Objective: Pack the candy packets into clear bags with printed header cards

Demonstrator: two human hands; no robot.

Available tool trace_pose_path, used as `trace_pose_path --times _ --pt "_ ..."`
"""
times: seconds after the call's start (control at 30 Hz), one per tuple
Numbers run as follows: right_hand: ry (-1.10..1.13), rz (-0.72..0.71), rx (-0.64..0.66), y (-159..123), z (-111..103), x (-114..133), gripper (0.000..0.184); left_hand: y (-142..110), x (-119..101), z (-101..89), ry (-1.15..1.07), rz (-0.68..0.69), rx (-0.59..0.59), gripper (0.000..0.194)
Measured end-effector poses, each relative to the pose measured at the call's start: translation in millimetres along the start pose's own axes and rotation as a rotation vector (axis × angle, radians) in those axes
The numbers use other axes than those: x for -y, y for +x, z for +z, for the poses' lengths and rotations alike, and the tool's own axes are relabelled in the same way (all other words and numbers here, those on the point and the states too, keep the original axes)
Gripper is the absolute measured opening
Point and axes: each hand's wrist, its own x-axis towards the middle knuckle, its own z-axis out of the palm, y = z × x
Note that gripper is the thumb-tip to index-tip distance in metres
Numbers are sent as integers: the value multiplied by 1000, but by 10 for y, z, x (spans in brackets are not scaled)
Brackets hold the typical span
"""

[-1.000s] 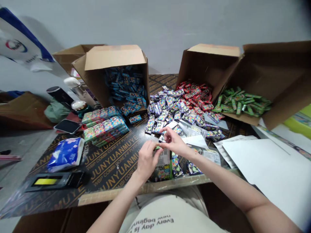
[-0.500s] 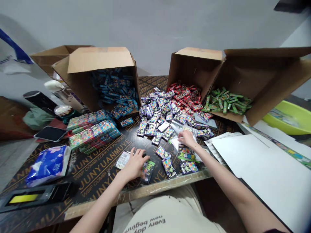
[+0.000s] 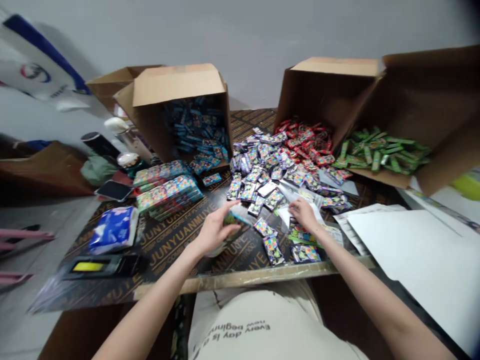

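1. Since the frame half a second ago, the left hand has risen off the surface, and the printed pouch that lay beneath it has come up too; the right hand has stayed at its pile.
2. The left hand is partly spread, thumb apart from fingers, with the blurred pouch held between them. The pouch points rightward, toward the right hand; blur hides its long axis.
3. The right hand is narrow, fingertips drawn together at a white sheet; whether they pinch it, I cannot tell. Just on the body side lies a second pouch, partly covered, its green edge running sideways.
4. Between the hands lie two purple packets: the upper packet, slanting, is nearer the left hand's pouch; the lower packet points roughly away from the body. A third packet lies crosswise, below the second pouch.
5. Farther out, beyond both hands, spreads the purple heap, with red packets behind its right side.
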Motion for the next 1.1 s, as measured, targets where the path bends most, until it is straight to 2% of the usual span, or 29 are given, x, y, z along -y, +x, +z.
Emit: trace_pose_path --times 0.07,0.13,0.27,0.4,0.5,0.6,0.63,0.73,0.83,0.9,0.97,1.1 --pt "23 0 -21 -2 54 -30 9 -29 -8 -98 -95 2 -161 41" --pt "44 -4 -39 0 103 -50 8 -77 37 -114 -157 -20 -236 31" --pt "79 3 -83 -11 140 -37 5 -174 144 -18 -221 -69 -241 25" --pt "115 38 -168 -16 65 58 6 -205 117 32 -227 -62 -244 22" --pt "138 40 -245 -1 -81 290 7 -212 74 42 -217 -104 -312 16" --pt "306 1 -291 2 -278 753 10 -229 67 74 -240 -124 -325 11" --pt "419 -31 -276 -3 -343 946 9 -235 68 87 -258 -114 -323 10" --pt "633 -144 -111 -21 -494 1518 6 -249 53 112 -300 -63 -333 6" --pt "802 -185 131 -24 -526 1928 23 -260 13 92 -298 -47 -332 5" --pt "885 -206 286 -11 -482 2081 33 -271 -7 63 -308 -66 -305 7" --pt "920 -223 385 7 -410 2165 37 -285 -13 38 -332 -97 -286 7" --pt "946 -225 469 17 -280 2246 40 -309 7 31 -375 -110 -310 4"
